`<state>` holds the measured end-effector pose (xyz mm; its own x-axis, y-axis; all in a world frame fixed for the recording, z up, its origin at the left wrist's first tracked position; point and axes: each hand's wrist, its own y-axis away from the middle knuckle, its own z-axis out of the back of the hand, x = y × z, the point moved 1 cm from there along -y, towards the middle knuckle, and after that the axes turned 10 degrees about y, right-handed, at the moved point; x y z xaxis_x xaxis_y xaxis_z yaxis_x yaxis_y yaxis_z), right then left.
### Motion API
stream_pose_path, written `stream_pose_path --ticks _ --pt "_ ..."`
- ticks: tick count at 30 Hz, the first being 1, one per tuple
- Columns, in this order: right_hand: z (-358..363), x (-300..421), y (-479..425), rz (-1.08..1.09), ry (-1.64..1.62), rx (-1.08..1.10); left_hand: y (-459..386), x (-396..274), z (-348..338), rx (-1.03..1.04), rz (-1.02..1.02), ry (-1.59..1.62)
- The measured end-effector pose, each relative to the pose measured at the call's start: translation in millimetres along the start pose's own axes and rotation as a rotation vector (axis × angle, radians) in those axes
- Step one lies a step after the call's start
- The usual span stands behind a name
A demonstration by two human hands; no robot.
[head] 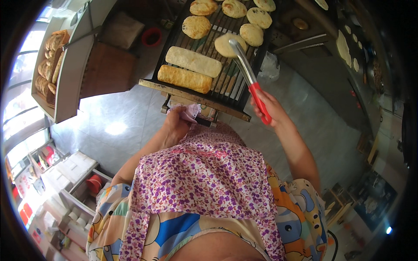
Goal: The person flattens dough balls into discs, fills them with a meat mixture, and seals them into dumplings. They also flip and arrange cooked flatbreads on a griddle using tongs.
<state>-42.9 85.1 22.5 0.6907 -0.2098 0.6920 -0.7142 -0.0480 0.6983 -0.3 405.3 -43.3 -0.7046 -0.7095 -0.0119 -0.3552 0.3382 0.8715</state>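
Note:
My right hand (269, 106) is closed around the red handles of metal tongs (246, 70). The tong tips grip a round flatbread (225, 45) over a slatted rack drawer (228, 81). My left hand (178, 122) holds a pale pink cloth (189, 112) against the bar handle (204, 122) at the drawer's front. Two long breads lie side by side near the front edge, a pale one (194, 61) and a browner one (184, 79). Several round flatbreads (196, 27) rest farther back on the rack.
A bread display case (70, 65) with baskets of loaves stands at the left. A red bowl (152, 36) is beside the rack. Dough pieces (343, 47) lie on a surface at the upper right. Shelves with white containers (76, 166) are at the lower left.

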Motion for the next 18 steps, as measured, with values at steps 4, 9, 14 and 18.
stream_pose_path --ticks 4,9,14,18 --pt "-39 16 -52 0.05 -0.094 -0.019 7 -5 -3 0.052 -0.006 -0.037" --pt "-47 11 -18 0.001 0.037 0.077 25 -4 -12 -0.033 -0.034 -0.029" --pt "-21 4 16 0.004 0.488 -0.09 22 5 -24 -0.065 -0.003 -0.023" --pt "-13 -2 15 0.22 0.782 -0.194 18 3 -25 -0.067 0.013 0.056"
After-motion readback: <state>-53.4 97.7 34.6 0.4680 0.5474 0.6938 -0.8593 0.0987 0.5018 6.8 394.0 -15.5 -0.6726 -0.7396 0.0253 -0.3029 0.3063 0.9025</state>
